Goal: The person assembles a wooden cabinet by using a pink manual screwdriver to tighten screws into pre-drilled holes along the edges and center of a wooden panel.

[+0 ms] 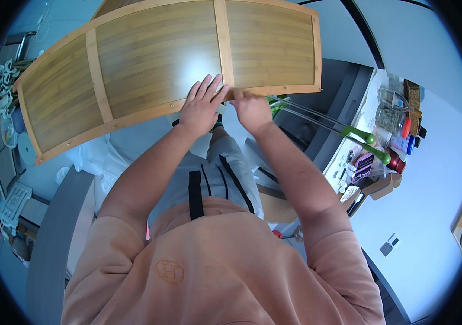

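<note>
A long bamboo-coloured wooden panel point(158, 54) with a pale frame and two crossbars spans the top of the view. Small round fittings dot its near edge. My left hand point(203, 105) lies on that near edge beside the right crossbar, fingers stretched out over the board. Close to it, my right hand point(252, 111) is closed just below the edge, thumb toward the end of the same crossbar. Whatever its curled fingers hold is hidden.
Right of the panel, two metal rods with green ends point(364, 138) reach toward a cluttered shelf with jars point(391, 116) and a cardboard box point(381, 187). White plastic sheeting point(98, 157) lies below the panel at left. A grey board edge point(60, 233) stands at lower left.
</note>
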`<state>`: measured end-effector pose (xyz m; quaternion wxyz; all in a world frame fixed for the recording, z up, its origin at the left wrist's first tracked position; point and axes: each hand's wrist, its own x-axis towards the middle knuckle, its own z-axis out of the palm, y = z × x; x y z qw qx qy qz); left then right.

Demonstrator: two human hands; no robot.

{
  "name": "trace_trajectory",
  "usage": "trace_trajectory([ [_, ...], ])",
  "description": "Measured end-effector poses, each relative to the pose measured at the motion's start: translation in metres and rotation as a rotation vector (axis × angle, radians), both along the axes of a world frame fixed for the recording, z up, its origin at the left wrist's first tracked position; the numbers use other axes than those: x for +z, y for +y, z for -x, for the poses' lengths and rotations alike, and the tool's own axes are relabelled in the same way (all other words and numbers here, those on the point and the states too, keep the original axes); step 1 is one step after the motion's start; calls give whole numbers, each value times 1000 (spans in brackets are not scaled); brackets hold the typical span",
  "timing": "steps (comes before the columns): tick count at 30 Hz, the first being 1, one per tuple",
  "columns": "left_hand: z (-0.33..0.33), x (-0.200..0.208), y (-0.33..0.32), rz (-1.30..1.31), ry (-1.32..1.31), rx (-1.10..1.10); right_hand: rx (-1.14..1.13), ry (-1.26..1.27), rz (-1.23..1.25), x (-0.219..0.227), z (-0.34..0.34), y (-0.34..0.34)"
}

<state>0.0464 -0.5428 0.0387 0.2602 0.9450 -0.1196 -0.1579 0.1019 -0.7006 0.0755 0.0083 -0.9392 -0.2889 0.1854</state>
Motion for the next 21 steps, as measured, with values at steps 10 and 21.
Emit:
trace_trajectory([
  [10, 0, -5, -1, 18, -32, 23, -498, 229, -32, 6, -11, 10],
  [21, 1, -1, -3, 11, -54, 52, -645, 420, -476, -10, -6, -14],
])
